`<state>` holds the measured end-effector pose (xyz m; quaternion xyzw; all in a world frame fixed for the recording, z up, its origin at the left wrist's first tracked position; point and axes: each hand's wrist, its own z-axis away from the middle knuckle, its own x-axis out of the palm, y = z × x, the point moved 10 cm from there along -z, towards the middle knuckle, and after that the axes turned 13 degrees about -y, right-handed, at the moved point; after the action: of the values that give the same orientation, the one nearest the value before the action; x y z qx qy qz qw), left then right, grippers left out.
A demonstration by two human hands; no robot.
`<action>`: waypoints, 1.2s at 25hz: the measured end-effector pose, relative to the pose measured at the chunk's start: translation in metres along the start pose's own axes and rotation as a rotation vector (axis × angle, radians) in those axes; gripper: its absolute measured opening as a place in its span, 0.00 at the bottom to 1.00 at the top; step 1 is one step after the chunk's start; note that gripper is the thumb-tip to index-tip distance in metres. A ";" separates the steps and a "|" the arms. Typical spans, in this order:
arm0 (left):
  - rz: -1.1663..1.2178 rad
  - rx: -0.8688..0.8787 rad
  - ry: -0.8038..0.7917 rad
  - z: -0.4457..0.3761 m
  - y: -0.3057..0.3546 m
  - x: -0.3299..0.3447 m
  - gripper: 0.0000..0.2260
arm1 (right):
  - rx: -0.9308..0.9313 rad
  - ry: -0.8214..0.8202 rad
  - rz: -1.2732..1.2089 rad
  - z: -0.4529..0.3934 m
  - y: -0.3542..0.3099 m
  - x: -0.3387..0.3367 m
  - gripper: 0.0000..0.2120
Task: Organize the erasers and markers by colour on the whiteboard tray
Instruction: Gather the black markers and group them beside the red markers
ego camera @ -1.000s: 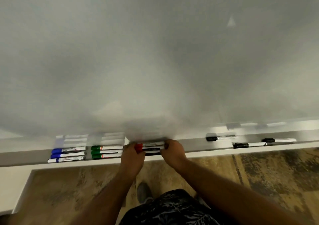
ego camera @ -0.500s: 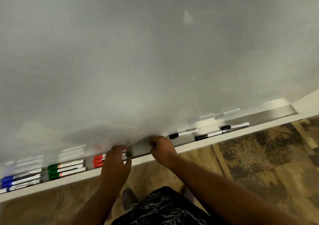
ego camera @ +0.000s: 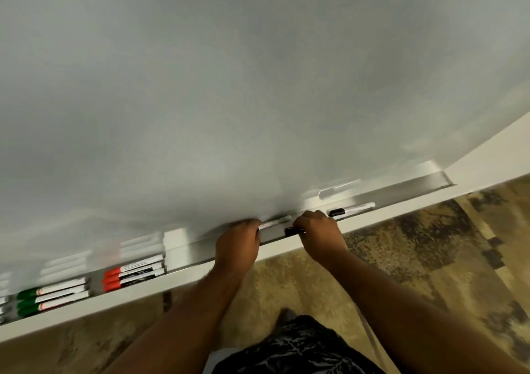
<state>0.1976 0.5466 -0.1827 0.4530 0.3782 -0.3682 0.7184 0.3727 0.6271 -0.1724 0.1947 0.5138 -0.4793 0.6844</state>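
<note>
A metal whiteboard tray [ego camera: 401, 193] runs slanted across the view. At its left lie three green-capped markers [ego camera: 51, 297] and, beside them, three red-capped markers [ego camera: 133, 273], each group side by side. My left hand [ego camera: 238, 244] is closed on the end of a white-barrelled marker [ego camera: 274, 222] on the tray. My right hand [ego camera: 318, 231] grips a black-capped marker [ego camera: 293, 231], only its cap showing. Another black-capped marker [ego camera: 351, 209] lies on the tray just right of my right hand.
The whiteboard [ego camera: 258, 86] fills the upper view. A white block [ego camera: 176, 248], perhaps an eraser, stands on the tray right of the red markers. Below is patterned brown carpet [ego camera: 415, 259]. The tray's right end [ego camera: 447, 180] meets a white wall.
Both hands have slid right along the tray, away from the red markers, and closed on two markers near the black ones. The blue markers have left the view.
</note>
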 end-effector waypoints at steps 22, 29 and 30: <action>0.161 -0.124 0.153 0.056 -0.085 -0.020 0.10 | -0.337 -0.052 -0.275 -0.017 -0.008 -0.004 0.07; 0.173 -0.182 0.093 0.076 -0.128 -0.026 0.14 | -0.458 0.034 -0.252 -0.012 -0.091 -0.002 0.10; 0.155 -0.171 0.065 0.077 -0.131 -0.024 0.15 | -0.452 0.048 -0.247 -0.012 -0.101 0.000 0.10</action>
<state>0.0890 0.4381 -0.1867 0.4296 0.3953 -0.2628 0.7682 0.2801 0.5894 -0.1540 -0.0163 0.6439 -0.4275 0.6343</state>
